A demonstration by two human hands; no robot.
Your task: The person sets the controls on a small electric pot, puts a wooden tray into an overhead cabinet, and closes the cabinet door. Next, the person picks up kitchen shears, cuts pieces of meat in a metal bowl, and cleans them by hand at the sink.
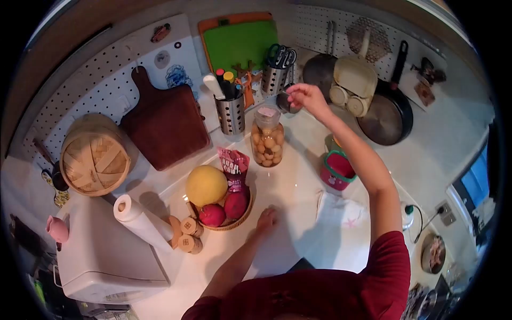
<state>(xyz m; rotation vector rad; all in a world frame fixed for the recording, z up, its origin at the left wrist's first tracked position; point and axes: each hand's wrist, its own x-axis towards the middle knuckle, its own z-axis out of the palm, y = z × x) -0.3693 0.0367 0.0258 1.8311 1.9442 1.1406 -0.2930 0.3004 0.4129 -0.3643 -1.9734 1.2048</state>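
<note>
My right hand (308, 100) is raised near the back wall, thumb and fingers pinched together beside a dark round metal cup (288, 101). What the pinch holds, if anything, is too small to make out. Below and left of it stands a glass jar (268, 140) of round tan items, with a pale label on its lid. My left hand (268, 220) rests low on the white counter (298, 234), right of a woven basket (234, 224); its fingers are too blurred to read. The basket holds a yellow melon (206, 185), red fruits (212, 215) and a pink packet (233, 162).
Utensil holders (230, 116), a wooden board (165, 125) and a green board (240, 42) line the back. A pink-green bin (338, 170), cloth (341, 210) and pan (385, 114) are right. A paper roll (141, 218) and bamboo steamer (95, 160) are left.
</note>
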